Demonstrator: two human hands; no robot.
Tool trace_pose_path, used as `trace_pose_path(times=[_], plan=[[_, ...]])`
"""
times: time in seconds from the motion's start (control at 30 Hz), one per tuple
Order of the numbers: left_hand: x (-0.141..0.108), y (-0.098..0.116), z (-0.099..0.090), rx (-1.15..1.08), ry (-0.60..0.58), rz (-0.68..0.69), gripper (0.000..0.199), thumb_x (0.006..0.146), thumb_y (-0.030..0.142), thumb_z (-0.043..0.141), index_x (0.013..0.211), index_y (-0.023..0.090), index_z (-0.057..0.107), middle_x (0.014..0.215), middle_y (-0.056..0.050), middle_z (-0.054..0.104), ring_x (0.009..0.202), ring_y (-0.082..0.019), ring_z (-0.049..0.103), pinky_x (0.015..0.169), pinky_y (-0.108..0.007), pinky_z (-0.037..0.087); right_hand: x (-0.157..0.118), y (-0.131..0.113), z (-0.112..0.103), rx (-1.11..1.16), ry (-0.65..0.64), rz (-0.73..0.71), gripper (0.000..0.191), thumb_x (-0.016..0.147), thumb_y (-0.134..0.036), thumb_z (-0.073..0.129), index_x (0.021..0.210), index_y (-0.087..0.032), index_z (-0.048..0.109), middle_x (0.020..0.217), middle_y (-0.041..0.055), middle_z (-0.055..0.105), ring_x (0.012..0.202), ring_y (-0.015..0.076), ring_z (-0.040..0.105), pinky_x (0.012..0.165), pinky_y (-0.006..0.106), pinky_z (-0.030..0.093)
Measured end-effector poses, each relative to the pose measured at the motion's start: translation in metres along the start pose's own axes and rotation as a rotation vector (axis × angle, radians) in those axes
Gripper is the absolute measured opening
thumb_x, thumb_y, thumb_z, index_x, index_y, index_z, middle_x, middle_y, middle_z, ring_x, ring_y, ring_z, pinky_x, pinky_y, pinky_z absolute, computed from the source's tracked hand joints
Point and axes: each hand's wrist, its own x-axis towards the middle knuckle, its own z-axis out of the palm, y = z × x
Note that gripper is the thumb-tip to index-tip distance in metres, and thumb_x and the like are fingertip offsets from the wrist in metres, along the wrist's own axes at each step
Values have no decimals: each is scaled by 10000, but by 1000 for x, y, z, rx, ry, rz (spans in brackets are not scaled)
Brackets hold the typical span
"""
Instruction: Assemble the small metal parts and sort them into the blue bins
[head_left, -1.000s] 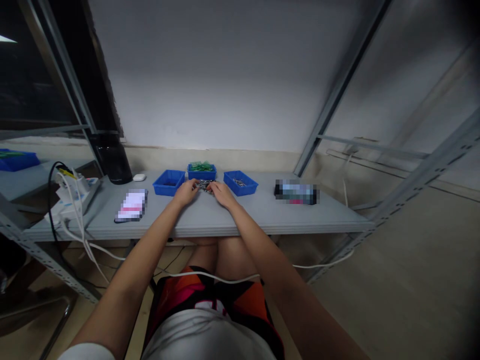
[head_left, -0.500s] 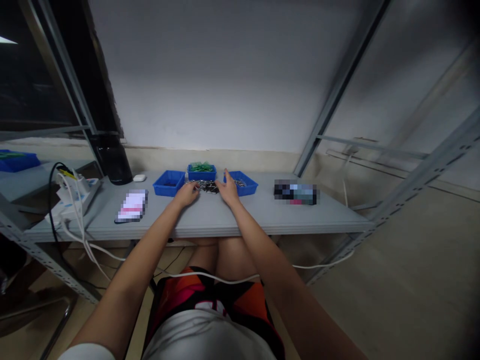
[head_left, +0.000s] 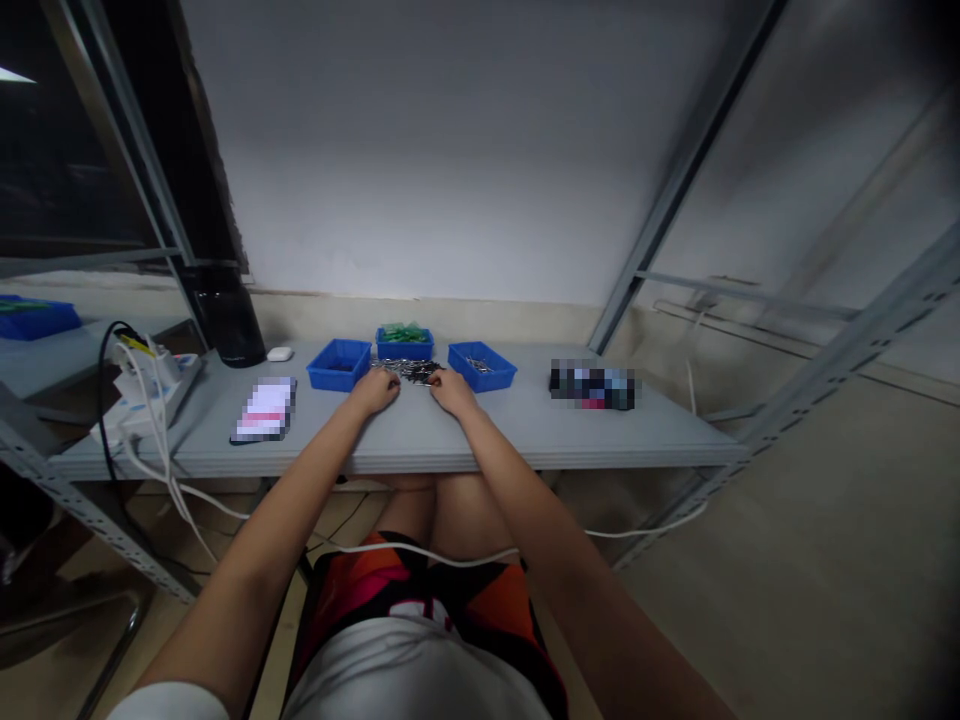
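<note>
A pile of small, thin silver and black metal pieces lies on the grey table between my hands. My left hand rests at the pile's left side, its fingers curled together; whatever may be in them is hidden. At the right edge of the pile, my right hand pinches what looks like a small thin metal piece. Just behind that hand stands a blue tray with some silver pieces inside. Another blue tray, dark inside, sits beside my left hand. Behind the pile, a third blue tray holds green pieces.
On the left are a phone, a white case, a black bottle and a power strip with cables. A blurred dark object lies to the right. Metal shelf posts frame the table.
My right hand, whose fingers were spread with one raised by the right tray, has closed its fingers at the pile's edge. My left hand's fingers have drawn in slightly.
</note>
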Motion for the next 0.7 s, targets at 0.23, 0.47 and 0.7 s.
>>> trace_pose_path(times=[0.23, 0.47, 0.7], plan=[[2, -3, 3, -73, 30, -3, 258, 798, 169, 514, 931, 135, 733, 975, -119, 719, 925, -226, 641, 901, -314, 486, 3, 6, 10, 21, 97, -111, 217, 802, -98, 547, 888, -205, 716, 956, 90, 691, 911, 205, 634, 848, 301, 476], [4, -4, 6, -123, 54, -9, 262, 801, 192, 538, 982, 136, 719, 993, -122, 709, 929, -234, 636, 892, -326, 484, 2, 4, 10, 102, 108, -142, 232, 798, -70, 532, 858, -216, 701, 888, 73, 689, 856, 206, 627, 822, 315, 474], [2, -1, 3, -136, 64, -19, 257, 839, 238, 538, 1007, 134, 703, 1020, -130, 696, 928, -239, 634, 872, -325, 479, 3, -6, 1, 269, 149, -176, 199, 843, -121, 499, 935, -181, 665, 897, 62, 674, 853, 177, 609, 846, 304, 464]])
